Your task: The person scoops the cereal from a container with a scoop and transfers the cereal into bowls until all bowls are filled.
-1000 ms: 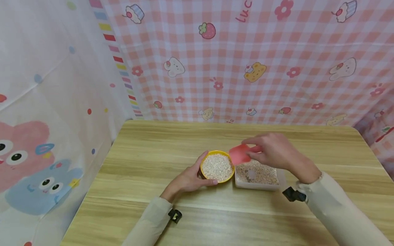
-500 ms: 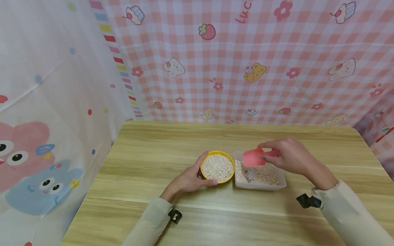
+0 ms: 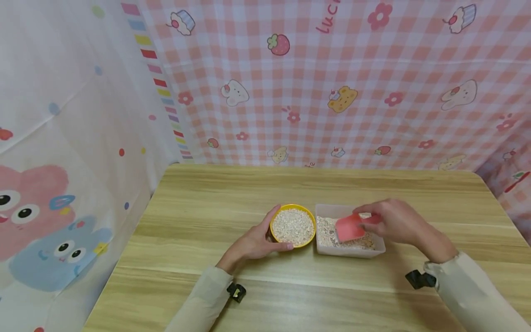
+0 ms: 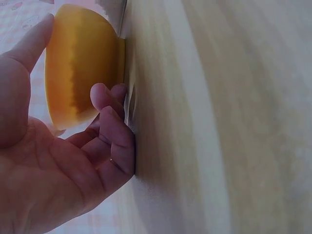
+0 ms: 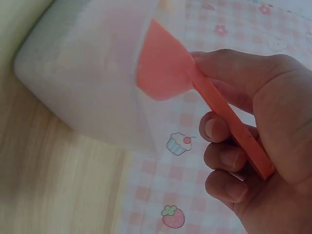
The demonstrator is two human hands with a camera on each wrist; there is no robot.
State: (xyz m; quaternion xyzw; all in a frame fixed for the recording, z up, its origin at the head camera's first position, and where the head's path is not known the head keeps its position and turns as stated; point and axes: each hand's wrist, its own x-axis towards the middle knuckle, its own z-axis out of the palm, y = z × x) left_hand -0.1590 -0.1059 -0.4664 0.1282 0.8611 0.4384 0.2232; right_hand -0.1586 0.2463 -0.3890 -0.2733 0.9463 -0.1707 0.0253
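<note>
A yellow bowl (image 3: 292, 226), filled nearly to its rim with pale flakes like oats, stands on the table. My left hand (image 3: 256, 240) holds it from the left, the thumb along the near rim and a finger at the far one; its orange-yellow outer wall (image 4: 83, 63) shows in the left wrist view. In my right hand (image 3: 396, 221) is the handle of a pink-red scoop (image 3: 350, 228). The scoop's blade dips into a translucent white box (image 3: 350, 252) of flakes (image 3: 327, 230) just right of the bowl. In the right wrist view fingers curl round the scoop's handle (image 5: 234, 126).
Both containers stand on a wood-grain table (image 3: 215, 193), almost side by side. Behind it hangs a pink checked cloth (image 3: 257, 115) with cartoon prints. A white printed cloth (image 3: 83, 129) hangs along the left side.
My right hand has moved the scoop from above the bowl's right rim rightward and down into the box. The left hand and the bowl have stayed in place.
</note>
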